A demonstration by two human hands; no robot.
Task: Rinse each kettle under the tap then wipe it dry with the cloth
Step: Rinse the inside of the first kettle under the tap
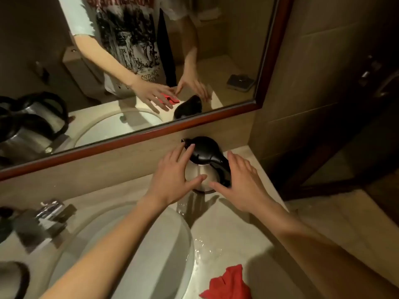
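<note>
Steel kettle [203,167] stands upright at the worktop's back edge, near the right corner — black handle turned right, spout left. Left hand [172,180] spreads wide against its left flank; right hand [244,184] lies open beside the handle, seemingly touching it. Both are equally near. Red cloth [228,283] lies at the front edge.

Bathroom: round white basin [151,244] in stone counter [248,240], chrome tap [50,209], framed wall mirror [267,67]
</note>
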